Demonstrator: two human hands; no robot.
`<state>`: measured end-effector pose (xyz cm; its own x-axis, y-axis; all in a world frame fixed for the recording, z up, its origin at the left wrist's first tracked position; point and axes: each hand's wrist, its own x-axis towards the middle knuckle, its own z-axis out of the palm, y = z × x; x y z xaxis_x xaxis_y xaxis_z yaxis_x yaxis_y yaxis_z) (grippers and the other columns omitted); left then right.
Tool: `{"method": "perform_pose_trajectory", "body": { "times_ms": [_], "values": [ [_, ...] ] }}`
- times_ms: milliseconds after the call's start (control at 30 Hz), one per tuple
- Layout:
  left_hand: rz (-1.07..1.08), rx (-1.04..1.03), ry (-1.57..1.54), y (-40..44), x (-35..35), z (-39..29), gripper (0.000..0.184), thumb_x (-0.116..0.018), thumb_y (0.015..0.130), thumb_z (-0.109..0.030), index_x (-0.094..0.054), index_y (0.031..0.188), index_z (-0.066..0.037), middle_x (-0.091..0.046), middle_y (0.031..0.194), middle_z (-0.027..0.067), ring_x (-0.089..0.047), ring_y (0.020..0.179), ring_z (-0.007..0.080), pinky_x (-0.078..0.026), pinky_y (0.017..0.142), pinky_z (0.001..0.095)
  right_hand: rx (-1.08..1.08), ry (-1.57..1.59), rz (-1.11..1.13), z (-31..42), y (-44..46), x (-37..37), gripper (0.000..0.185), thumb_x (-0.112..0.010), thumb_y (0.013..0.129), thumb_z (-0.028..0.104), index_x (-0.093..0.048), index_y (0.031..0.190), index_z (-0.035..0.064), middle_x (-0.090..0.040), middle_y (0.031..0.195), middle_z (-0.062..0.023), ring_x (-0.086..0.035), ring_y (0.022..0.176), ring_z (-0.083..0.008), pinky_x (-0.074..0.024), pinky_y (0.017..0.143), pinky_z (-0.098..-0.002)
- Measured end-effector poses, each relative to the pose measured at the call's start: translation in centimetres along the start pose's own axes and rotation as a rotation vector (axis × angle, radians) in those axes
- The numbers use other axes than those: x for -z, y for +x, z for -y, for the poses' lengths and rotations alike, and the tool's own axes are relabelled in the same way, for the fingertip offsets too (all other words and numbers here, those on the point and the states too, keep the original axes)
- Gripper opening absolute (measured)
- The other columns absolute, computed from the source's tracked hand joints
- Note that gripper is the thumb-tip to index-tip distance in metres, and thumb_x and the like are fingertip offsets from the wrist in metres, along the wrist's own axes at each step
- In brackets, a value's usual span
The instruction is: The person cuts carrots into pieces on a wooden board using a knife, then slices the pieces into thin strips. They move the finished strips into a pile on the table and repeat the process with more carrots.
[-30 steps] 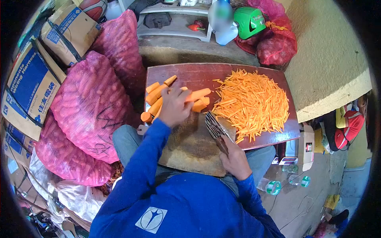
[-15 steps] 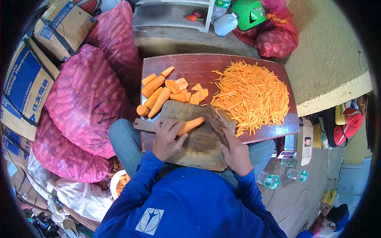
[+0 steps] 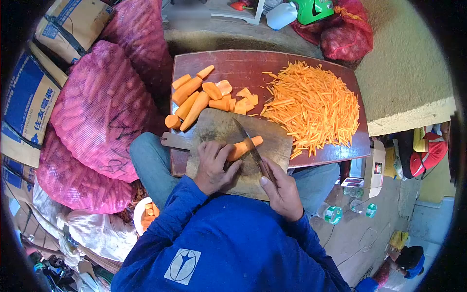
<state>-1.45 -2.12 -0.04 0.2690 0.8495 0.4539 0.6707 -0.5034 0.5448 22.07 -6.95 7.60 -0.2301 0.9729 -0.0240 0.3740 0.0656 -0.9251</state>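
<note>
On the wooden cutting board [image 3: 209, 127] lies a peeled carrot [image 3: 239, 150], its left end under the fingers of my left hand [image 3: 214, 168]. My right hand [image 3: 282, 190] is wrapped round the handle of a knife [image 3: 252, 148], whose blade crosses the carrot near its right end. Whether the edge has cut in, I cannot tell. Beyond the board are several peeled carrots [image 3: 196, 111] and short cut pieces [image 3: 246, 100]. To their right is a large heap of carrot strips [image 3: 314, 107]. All of this rests on a dark red table [image 3: 253, 61].
Pink mesh sacks [image 3: 97, 112] of carrots and cardboard boxes [image 3: 31, 102] crowd the left side. A white container [image 3: 139, 214] with carrot pieces stands low at left. Plastic bottles [image 3: 333, 214] lie on the floor at right. A person [image 3: 406, 265] shows at lower right.
The knife has swung from beside the strip heap to lie across the carrot. My left hand has shifted slightly right with the carrot. The whole view has tilted a little.
</note>
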Motion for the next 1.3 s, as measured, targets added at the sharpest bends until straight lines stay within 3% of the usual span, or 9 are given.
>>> {"method": "perform_pose_trajectory", "body": {
  "times_ms": [233,500,667,767,833,867,933,1167,1300],
  "values": [
    [-0.012,0.045,-0.039,0.4,0.2,0.0,0.049,-0.090,0.079,-0.020,-0.068,0.121,-0.005,-0.065,0.110,0.0123,-0.062,0.108,0.0340,-0.040,0.099,0.0493,-0.068,-0.090,0.096,-0.3,0.6,-0.2,0.049,-0.063,0.109,0.015,-0.049,0.152,-0.0020,-0.072,0.116,-0.0318,-0.074,0.110,-0.0468,-0.0578,0.092,-0.0455],
    [-0.021,0.064,-0.080,0.3,0.4,0.4,0.046,-0.093,0.076,-0.017,-0.072,0.114,-0.003,-0.068,0.105,0.0130,-0.063,0.103,0.0355,-0.042,0.097,0.0470,-0.057,-0.052,0.064,0.4,0.5,-0.2,0.048,-0.062,0.109,0.015,-0.050,0.153,-0.0020,-0.072,0.117,-0.0319,-0.075,0.109,-0.0464,-0.0580,0.092,-0.0456],
    [-0.034,0.033,-0.061,0.1,0.0,0.6,0.046,-0.090,0.078,-0.018,-0.070,0.117,-0.003,-0.069,0.109,0.0117,-0.065,0.106,0.0322,-0.040,0.099,0.0490,-0.011,-0.053,0.022,-0.3,0.1,-0.7,0.046,-0.062,0.109,0.012,-0.053,0.152,-0.0034,-0.072,0.120,-0.0315,-0.075,0.112,-0.0451,-0.0578,0.094,-0.0437],
    [-0.028,0.029,-0.043,0.4,0.2,0.2,0.047,-0.090,0.078,-0.016,-0.071,0.118,-0.002,-0.069,0.109,0.0146,-0.066,0.104,0.0352,-0.042,0.099,0.0474,-0.078,0.010,-0.003,-0.5,0.1,-0.2,0.046,-0.063,0.108,0.011,-0.054,0.150,-0.0053,-0.073,0.122,-0.0312,-0.076,0.114,-0.0409,-0.0577,0.096,-0.0415],
    [-0.032,0.020,-0.043,0.3,0.1,0.3,0.047,-0.090,0.078,-0.016,-0.071,0.118,-0.002,-0.069,0.109,0.0148,-0.066,0.104,0.0357,-0.042,0.099,0.0479,-0.446,0.267,0.063,0.0,0.6,0.6,0.046,-0.063,0.108,0.010,-0.054,0.150,-0.0061,-0.073,0.125,-0.0305,-0.076,0.117,-0.0358,-0.0572,0.098,-0.0390],
    [-0.035,0.010,-0.041,0.3,0.0,0.4,0.046,-0.090,0.078,-0.016,-0.071,0.118,-0.002,-0.069,0.109,0.0151,-0.065,0.104,0.0362,-0.042,0.099,0.0485,-0.445,0.268,0.065,0.0,0.4,0.5,0.046,-0.063,0.108,0.010,-0.054,0.150,-0.0061,-0.073,0.125,-0.0305,-0.076,0.117,-0.0358,-0.0572,0.098,-0.0390],
    [-0.051,0.016,-0.045,0.2,-0.3,0.6,0.046,-0.090,0.078,-0.017,-0.070,0.118,-0.002,-0.069,0.108,0.0151,-0.065,0.104,0.0363,-0.042,0.098,0.0488,-0.152,0.074,-0.033,0.1,-0.1,0.2,0.046,-0.062,0.109,0.011,-0.053,0.151,-0.0052,-0.074,0.126,-0.0288,-0.075,0.119,-0.0327,-0.0567,0.099,-0.0379],
    [-0.064,0.004,-0.042,0.0,-0.4,0.7,0.045,-0.090,0.080,-0.019,-0.071,0.118,-0.004,-0.069,0.108,0.0137,-0.065,0.103,0.0354,-0.044,0.098,0.0489,-0.041,-0.007,-0.027,1.8,0.6,-0.1,0.048,-0.062,0.109,0.011,-0.052,0.153,-0.0045,-0.074,0.128,-0.0275,-0.074,0.122,-0.0330,-0.0559,0.102,-0.0375],
    [-0.067,0.000,-0.035,0.0,-0.4,0.6,0.045,-0.090,0.079,-0.019,-0.072,0.117,-0.004,-0.069,0.107,0.0127,-0.065,0.103,0.0345,-0.043,0.098,0.0485,-0.001,-0.049,-0.023,1.1,1.2,-0.9,0.044,-0.061,0.109,0.012,-0.052,0.150,-0.0029,-0.073,0.114,-0.0298,-0.076,0.109,-0.0409,-0.0579,0.092,-0.0426]
  ]
}}
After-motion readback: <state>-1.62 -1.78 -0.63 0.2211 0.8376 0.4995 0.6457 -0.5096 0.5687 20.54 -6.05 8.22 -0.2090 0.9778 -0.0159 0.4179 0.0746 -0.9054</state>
